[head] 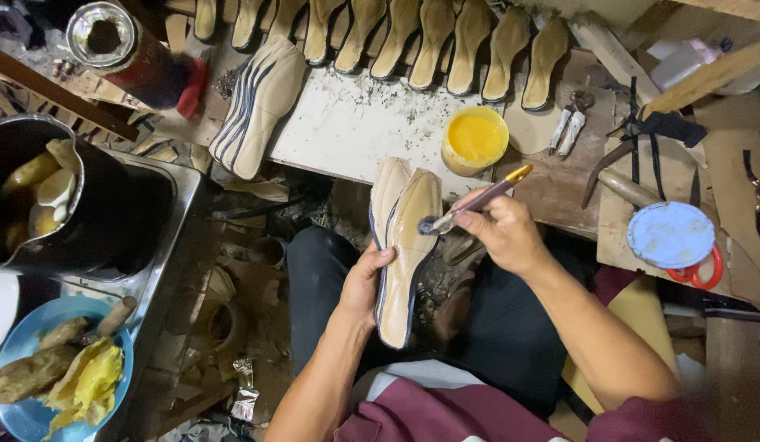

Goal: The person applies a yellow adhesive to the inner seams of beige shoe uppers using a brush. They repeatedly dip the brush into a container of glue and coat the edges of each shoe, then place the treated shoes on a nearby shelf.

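Note:
My left hand [365, 282] grips two tan shoe soles [403, 245] with dark blue edges, held together upright over my lap. My right hand [498, 232] holds a thin brush [475, 201] with a yellow-stained handle tip; its dark bristles touch the upper middle of the front sole. A yellow pot of glue [475, 139] stands just beyond on the white work board [347, 131].
A row of tan soles [396, 37] lines the back of the board, with a stacked pile of soles [261, 102] at its left. Pliers [570, 124], a blue lid [670, 235] and red scissors [697, 272] lie right. A dark pot [77, 205] and a blue plate of food [36, 376] sit left.

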`<move>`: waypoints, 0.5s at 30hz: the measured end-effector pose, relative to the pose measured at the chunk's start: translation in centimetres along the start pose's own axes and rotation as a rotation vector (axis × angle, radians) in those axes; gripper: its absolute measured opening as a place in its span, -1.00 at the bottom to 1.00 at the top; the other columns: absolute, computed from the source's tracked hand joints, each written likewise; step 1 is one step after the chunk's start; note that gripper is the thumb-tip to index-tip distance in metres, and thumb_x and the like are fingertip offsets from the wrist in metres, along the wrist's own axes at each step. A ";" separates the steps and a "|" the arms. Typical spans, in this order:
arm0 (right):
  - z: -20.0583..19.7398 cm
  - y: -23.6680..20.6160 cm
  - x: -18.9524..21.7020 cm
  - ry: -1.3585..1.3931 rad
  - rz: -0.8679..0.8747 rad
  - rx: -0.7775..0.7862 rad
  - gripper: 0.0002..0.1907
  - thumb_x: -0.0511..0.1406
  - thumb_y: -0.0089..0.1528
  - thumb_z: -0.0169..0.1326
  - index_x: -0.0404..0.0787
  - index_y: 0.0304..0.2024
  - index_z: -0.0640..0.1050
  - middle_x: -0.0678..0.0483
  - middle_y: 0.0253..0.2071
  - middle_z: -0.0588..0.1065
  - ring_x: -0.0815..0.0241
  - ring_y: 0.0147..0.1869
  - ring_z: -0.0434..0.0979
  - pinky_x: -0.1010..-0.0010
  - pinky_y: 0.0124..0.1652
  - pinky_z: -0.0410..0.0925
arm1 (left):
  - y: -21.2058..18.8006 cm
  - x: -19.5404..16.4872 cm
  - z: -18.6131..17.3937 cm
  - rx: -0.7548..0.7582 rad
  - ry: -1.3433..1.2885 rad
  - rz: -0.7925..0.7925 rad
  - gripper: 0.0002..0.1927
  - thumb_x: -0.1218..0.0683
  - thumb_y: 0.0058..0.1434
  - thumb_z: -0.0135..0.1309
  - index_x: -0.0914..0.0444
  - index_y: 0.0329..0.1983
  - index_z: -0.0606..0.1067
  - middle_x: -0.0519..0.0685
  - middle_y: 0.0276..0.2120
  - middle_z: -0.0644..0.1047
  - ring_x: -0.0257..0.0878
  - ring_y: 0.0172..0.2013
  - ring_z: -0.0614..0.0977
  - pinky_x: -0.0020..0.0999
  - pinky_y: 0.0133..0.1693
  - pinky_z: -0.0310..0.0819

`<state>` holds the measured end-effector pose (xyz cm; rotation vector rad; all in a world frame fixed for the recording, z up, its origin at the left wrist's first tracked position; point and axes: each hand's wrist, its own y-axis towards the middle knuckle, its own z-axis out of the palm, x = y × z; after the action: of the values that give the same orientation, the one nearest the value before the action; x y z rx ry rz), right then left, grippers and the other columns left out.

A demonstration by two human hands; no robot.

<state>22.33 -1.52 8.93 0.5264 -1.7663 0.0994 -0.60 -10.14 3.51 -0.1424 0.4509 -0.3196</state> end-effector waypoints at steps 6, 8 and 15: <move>0.9 -1.6 2.0 -0.146 -0.067 0.152 -0.88 -0.37 0.28 0.19 -0.31 -0.15 0.61 0.08 -0.22 0.57 0.29 -0.15 0.58 0.45 -0.13 0.46 | 0.7 0.0 1.1 -0.017 0.045 0.027 -0.31 0.12 0.20 0.01 0.33 0.43 0.24 0.12 0.17 0.51 -0.11 0.09 0.60 -0.23 0.16 0.47; 0.6 -1.4 2.7 -0.149 -0.103 0.237 -0.88 -0.39 0.27 0.20 -0.32 -0.16 0.62 0.06 -0.23 0.57 0.27 -0.14 0.58 0.43 -0.12 0.44 | 0.9 0.2 1.1 -0.038 0.053 0.051 -0.31 0.12 0.21 0.01 0.32 0.44 0.24 0.09 0.18 0.51 -0.13 0.11 0.59 -0.25 0.18 0.46; 1.8 -1.2 3.8 -0.197 -0.087 0.035 -0.89 -0.38 0.28 0.19 -0.27 -0.15 0.63 0.07 -0.17 0.57 0.25 -0.11 0.58 0.43 -0.11 0.46 | 1.8 -0.2 0.6 -0.042 0.037 0.078 -0.36 0.11 0.24 0.00 0.31 0.42 0.27 0.11 0.17 0.50 -0.10 0.09 0.58 -0.19 0.16 0.45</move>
<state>20.51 -4.31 11.72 0.6560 -1.9333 0.0183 0.02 -8.38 3.75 -0.1595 0.4990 -0.2368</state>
